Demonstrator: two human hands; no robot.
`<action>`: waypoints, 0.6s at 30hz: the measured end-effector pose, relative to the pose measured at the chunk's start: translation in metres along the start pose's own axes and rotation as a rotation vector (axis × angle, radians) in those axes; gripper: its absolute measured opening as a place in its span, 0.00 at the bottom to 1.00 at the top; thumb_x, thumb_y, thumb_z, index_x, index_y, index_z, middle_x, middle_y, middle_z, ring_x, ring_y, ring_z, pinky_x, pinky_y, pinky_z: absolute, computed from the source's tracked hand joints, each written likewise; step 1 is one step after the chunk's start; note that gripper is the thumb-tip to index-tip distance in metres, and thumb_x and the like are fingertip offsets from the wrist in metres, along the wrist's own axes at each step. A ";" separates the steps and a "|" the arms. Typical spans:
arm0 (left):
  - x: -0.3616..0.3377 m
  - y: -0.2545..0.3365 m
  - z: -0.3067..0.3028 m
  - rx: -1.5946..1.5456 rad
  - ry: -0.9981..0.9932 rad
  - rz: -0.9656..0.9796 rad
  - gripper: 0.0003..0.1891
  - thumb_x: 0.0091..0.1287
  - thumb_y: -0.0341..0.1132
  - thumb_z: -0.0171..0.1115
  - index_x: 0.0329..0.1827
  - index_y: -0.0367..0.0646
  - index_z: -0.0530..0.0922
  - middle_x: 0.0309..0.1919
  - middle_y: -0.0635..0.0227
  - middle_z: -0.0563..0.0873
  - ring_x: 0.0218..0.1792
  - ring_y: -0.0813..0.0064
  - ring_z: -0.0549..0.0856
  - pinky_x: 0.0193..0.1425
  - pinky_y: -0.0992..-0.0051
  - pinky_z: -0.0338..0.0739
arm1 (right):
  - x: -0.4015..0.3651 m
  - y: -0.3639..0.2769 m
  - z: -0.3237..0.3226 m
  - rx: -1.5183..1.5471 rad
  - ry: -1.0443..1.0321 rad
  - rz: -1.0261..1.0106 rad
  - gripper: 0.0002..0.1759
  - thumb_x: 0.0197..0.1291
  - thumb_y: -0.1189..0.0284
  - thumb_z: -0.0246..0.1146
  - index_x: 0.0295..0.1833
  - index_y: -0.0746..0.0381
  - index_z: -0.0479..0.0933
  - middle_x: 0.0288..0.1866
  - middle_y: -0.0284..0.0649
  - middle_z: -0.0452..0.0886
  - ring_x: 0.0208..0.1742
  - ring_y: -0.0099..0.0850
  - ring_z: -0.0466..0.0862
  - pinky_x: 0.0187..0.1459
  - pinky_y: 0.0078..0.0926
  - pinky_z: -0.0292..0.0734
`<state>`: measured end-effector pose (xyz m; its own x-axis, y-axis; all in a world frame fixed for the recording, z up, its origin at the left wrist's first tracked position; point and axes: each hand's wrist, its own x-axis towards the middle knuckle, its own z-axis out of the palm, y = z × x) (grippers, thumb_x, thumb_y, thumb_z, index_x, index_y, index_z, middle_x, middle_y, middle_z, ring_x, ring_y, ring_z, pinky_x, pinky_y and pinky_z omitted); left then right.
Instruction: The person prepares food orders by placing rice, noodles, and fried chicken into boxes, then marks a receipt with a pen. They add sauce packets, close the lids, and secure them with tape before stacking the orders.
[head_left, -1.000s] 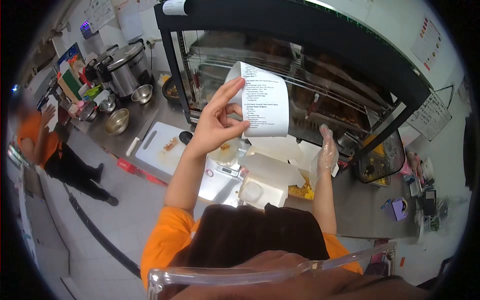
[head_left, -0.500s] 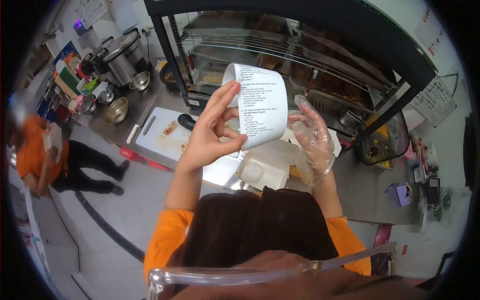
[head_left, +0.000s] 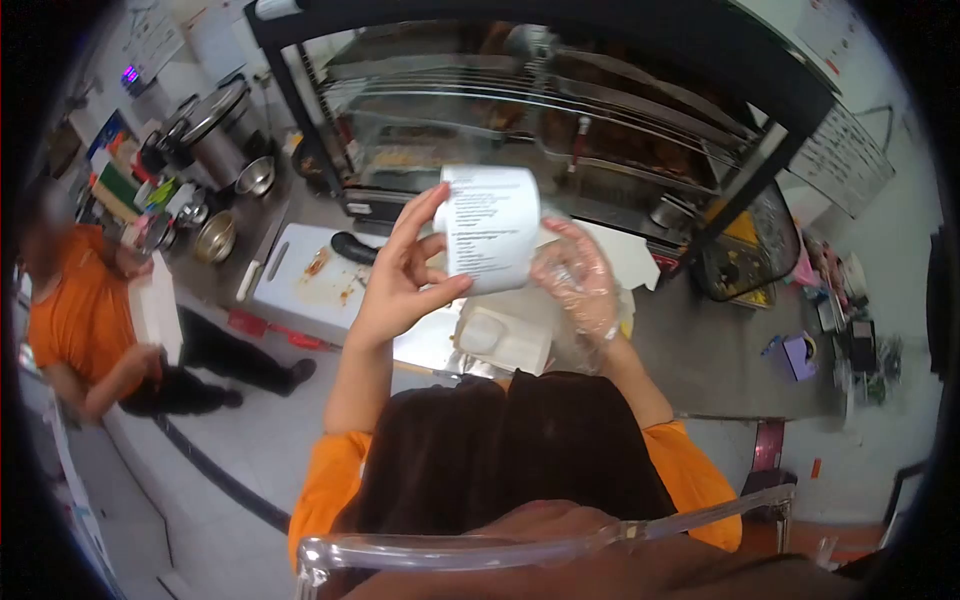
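1 long white printed paper strip (head_left: 497, 235), curled and pinched between the bare left hand's (head_left: 388, 292) thumb and fingers, sits above an open off-white rectangular carton (head_left: 527, 347), while the clear-plastic-gloved right hand (head_left: 582, 288) has drawn closer, putting both hands alongside it, right-hand contact and grip indeterminable.

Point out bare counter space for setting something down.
The steel counter is bare between the right forearm and the purple tape dispenser. It is crowded around the cooker and metal bowls, and at the open box below the printed paper.
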<state>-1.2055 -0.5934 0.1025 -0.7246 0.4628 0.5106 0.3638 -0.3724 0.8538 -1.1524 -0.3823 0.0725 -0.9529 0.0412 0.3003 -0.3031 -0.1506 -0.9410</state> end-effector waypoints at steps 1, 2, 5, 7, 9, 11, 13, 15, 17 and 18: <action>-0.002 -0.004 0.006 -0.121 0.043 -0.024 0.41 0.51 0.14 0.62 0.71 0.38 0.58 0.70 0.61 0.55 0.60 0.67 0.73 0.52 0.76 0.79 | -0.003 0.001 -0.003 -0.002 -0.036 0.004 0.31 0.54 0.81 0.66 0.63 0.61 0.64 0.35 0.30 0.74 0.42 0.19 0.74 0.51 0.22 0.71; -0.003 -0.013 0.005 -0.145 0.062 -0.053 0.39 0.52 0.14 0.62 0.70 0.37 0.58 0.70 0.60 0.57 0.60 0.66 0.73 0.55 0.74 0.76 | -0.007 0.007 -0.008 0.040 -0.074 0.030 0.31 0.54 0.81 0.66 0.63 0.61 0.64 0.35 0.30 0.74 0.41 0.19 0.75 0.50 0.21 0.71; -0.010 -0.036 0.005 -0.160 0.146 -0.138 0.34 0.55 0.16 0.59 0.68 0.31 0.60 0.66 0.56 0.66 0.59 0.68 0.75 0.62 0.73 0.70 | -0.019 0.019 -0.019 0.026 -0.184 0.146 0.30 0.55 0.81 0.64 0.64 0.61 0.64 0.34 0.30 0.75 0.40 0.18 0.75 0.49 0.20 0.71; -0.024 -0.062 -0.005 -0.154 0.160 -0.224 0.31 0.55 0.16 0.59 0.65 0.28 0.63 0.66 0.57 0.67 0.59 0.68 0.75 0.62 0.72 0.69 | -0.019 0.025 -0.035 -0.052 -0.234 0.176 0.29 0.56 0.80 0.63 0.64 0.62 0.64 0.34 0.29 0.74 0.40 0.17 0.74 0.48 0.19 0.71; -0.041 -0.075 -0.004 -0.043 0.218 -0.291 0.29 0.55 0.16 0.59 0.63 0.27 0.66 0.63 0.57 0.71 0.58 0.70 0.75 0.61 0.74 0.70 | -0.015 0.042 -0.056 -0.148 -0.261 0.148 0.27 0.58 0.79 0.62 0.63 0.62 0.65 0.35 0.27 0.73 0.41 0.15 0.73 0.48 0.18 0.71; -0.060 -0.084 -0.002 -0.017 0.275 -0.416 0.27 0.55 0.16 0.60 0.61 0.28 0.69 0.60 0.56 0.74 0.58 0.71 0.76 0.60 0.75 0.70 | 0.019 0.098 -0.105 0.323 0.074 0.223 0.26 0.59 0.80 0.58 0.63 0.63 0.64 0.50 0.37 0.74 0.51 0.25 0.75 0.56 0.25 0.71; -0.083 -0.098 0.000 0.058 0.325 -0.497 0.26 0.55 0.16 0.59 0.60 0.29 0.70 0.58 0.57 0.76 0.55 0.74 0.77 0.57 0.77 0.72 | 0.061 0.118 -0.138 -0.048 0.317 -0.102 0.28 0.60 0.76 0.57 0.66 0.65 0.59 0.65 0.47 0.68 0.64 0.36 0.70 0.63 0.30 0.66; -0.102 -0.104 0.006 0.107 0.386 -0.600 0.25 0.55 0.16 0.59 0.60 0.30 0.71 0.55 0.59 0.78 0.52 0.76 0.78 0.53 0.79 0.72 | 0.098 0.104 -0.156 -0.807 0.333 -0.427 0.35 0.61 0.67 0.56 0.70 0.67 0.52 0.69 0.52 0.61 0.70 0.43 0.64 0.67 0.34 0.62; -0.117 -0.107 0.013 0.129 0.460 -0.723 0.25 0.56 0.16 0.59 0.59 0.31 0.72 0.51 0.61 0.80 0.48 0.78 0.79 0.49 0.81 0.73 | 0.125 0.068 -0.139 -0.992 0.404 -0.369 0.40 0.61 0.62 0.56 0.72 0.66 0.46 0.71 0.55 0.58 0.69 0.47 0.64 0.67 0.36 0.61; -0.121 -0.109 0.022 0.074 0.491 -0.637 0.23 0.56 0.16 0.59 0.58 0.32 0.73 0.46 0.63 0.82 0.41 0.81 0.79 0.42 0.84 0.73 | 0.135 0.061 -0.130 -1.022 0.418 -0.298 0.41 0.61 0.62 0.57 0.73 0.65 0.46 0.70 0.56 0.58 0.67 0.49 0.66 0.66 0.37 0.62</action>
<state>-1.1451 -0.5909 -0.0505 -0.9740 0.1553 -0.1647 -0.1806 -0.0939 0.9791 -1.3009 -0.2577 0.0351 -0.7119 0.2947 0.6375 -0.1989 0.7859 -0.5855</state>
